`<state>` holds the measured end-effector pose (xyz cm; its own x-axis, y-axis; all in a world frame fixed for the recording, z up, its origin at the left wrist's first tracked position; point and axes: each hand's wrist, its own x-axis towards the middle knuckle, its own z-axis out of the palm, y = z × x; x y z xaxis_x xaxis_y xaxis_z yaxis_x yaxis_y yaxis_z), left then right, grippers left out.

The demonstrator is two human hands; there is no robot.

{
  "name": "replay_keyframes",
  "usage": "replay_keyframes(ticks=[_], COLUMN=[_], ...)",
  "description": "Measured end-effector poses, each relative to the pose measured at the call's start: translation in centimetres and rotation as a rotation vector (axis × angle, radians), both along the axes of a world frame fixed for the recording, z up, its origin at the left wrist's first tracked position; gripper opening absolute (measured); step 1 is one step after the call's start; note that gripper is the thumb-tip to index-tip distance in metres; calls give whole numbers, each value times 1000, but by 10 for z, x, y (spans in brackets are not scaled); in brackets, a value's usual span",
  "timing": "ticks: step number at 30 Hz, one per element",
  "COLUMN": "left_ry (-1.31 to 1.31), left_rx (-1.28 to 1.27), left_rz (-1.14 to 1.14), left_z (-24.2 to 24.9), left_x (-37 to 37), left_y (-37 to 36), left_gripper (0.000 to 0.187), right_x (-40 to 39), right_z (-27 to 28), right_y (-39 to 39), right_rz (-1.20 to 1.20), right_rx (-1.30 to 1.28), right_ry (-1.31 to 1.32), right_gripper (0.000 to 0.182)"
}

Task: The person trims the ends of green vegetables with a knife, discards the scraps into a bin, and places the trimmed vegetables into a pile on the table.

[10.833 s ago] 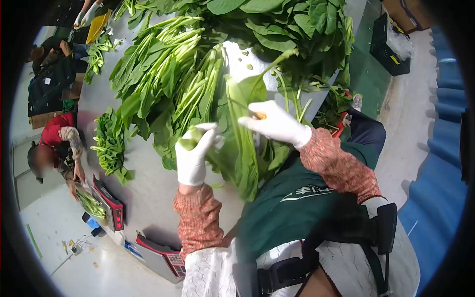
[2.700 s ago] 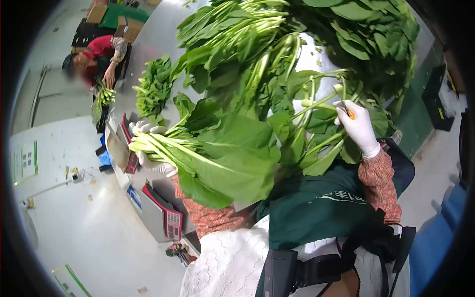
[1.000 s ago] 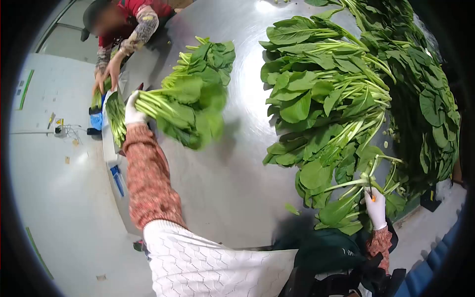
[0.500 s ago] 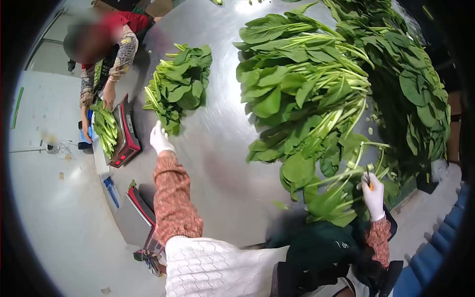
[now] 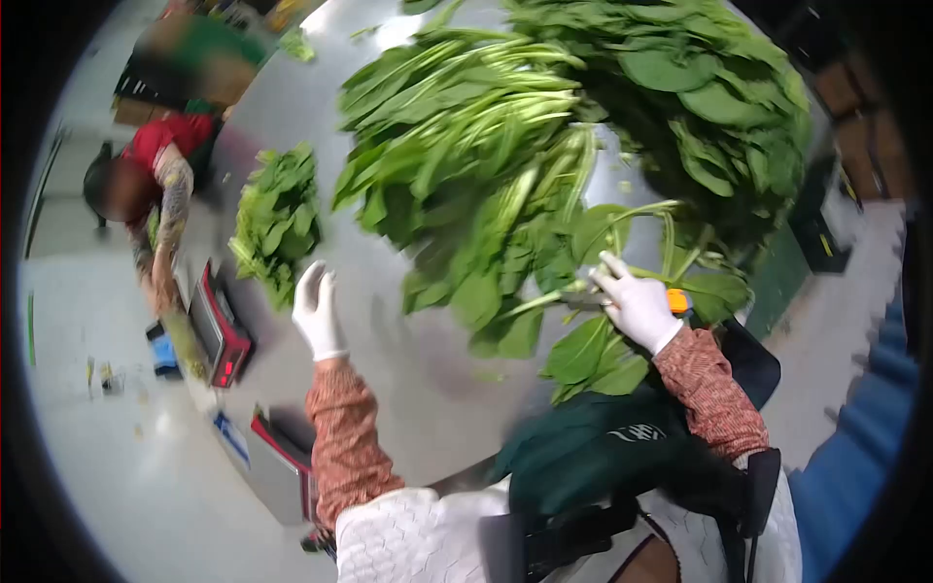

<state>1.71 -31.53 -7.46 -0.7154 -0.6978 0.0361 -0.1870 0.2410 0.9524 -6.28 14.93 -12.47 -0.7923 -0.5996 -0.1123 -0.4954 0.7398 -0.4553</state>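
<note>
My left hand (image 5: 319,313), in a white glove, is raised over the metal table with its fingers apart and nothing in them. Just beyond it lies a bunch of leafy greens (image 5: 282,214). My right hand (image 5: 639,306), also gloved, is closed around a knife with an orange handle (image 5: 678,300). The knife's blade sticks out on the left side of the hand, close to the cut end of a stem. Loose leafy stems (image 5: 578,350) lie around and under this hand. Beside them a large pile of greens (image 5: 466,126) spreads over the table.
More greens (image 5: 719,87) are heaped at the back right. At the left edge of the metal table (image 5: 408,389) stand a red-rimmed scale (image 5: 222,325) and a second scale (image 5: 282,462). Across the table, a person in red (image 5: 160,180) reaches toward the first scale.
My left hand has drawn back from the small bunch and its fingers have spread. My right hand has moved left over the loose stems with the knife. The head view has shifted.
</note>
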Motion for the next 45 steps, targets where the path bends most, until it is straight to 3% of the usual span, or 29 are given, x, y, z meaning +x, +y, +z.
replay_keyframes(ticks=[5, 9, 11, 13, 14, 17, 18, 19, 21, 23, 26, 28, 29, 35, 37, 41, 43, 44, 45], left_ry=[-47, 154, 131, 18, -116, -649, -820, -879, -706, -646, -658, -529, -615, -503, -521, -579, -619, -656, -878], left_rx=[-351, -1037, -1182, -1285, -1391, -1552, -1465, -1444, -1315, -1254, -1354, -1457, -1465, -1448, -1308, -490, -237, 59, 90], left_rz=[-211, -568, -670, -719, -726, -644, -660, -665, -658, -601, -590, -639, -674, -829, -897, -1054, -1092, -1029, -1009], left_z=[43, 76, 76, 68, 57, 46, 37, 32, 1, -13, -12, 13, 30, 135, 173, 233, 237, 232, 212], left_x=[-41, -99, -129, -159, -175, -211, -223, -227, -232, -234, -243, -249, -255, -232, -214, -174, -160, -152, -153], left_y=[61, 135, 155, 162, 156, 150, 137, 128, 102, 94, 88, 90, 96, 129, 131, 123, 107, 115, 88], left_gripper=[36, 50, 57, 64, 88, 114, 130, 127, 124, 99, 66, 45, 41, 39, 37, 46, 61, 79, 94], right_x=[24, 29, 29, 28, 28, 36, 39, 41, 49, 55, 55, 53, 51, 46, 46, 42, 37, 34, 30], right_z=[0, 3, 5, 11, 10, 9, 11, 14, 21, 23, 30, 35, 37, 53, 54, 54, 59, 58, 60], right_y=[77, 124, 140, 154, 164, 188, 193, 196, 200, 202, 200, 197, 197, 189, 188, 181, 173, 170, 165], right_rz=[-91, -207, -257, -354, -388, -401, -411, -443, -511, -568, -623, -636, -639, -617, -609, -592, -581, -565, -546], right_rx=[62, 71, 65, 111, 170, 164, 165, 152, 129, 105, 41, 5, -15, -61, -81, -133, -188, -232, -284], right_ry=[43, 24, 71, 65, 32, 38, 30, 28, 20, 16, 23, 39, 49, 71, 56, 22, 1, -4, 2], right_gripper=[32, 25, 13, 11, 9, 8, 9, 8, 8, 10, 17, 18, 19, 25, 25, 29, 31, 35, 35])
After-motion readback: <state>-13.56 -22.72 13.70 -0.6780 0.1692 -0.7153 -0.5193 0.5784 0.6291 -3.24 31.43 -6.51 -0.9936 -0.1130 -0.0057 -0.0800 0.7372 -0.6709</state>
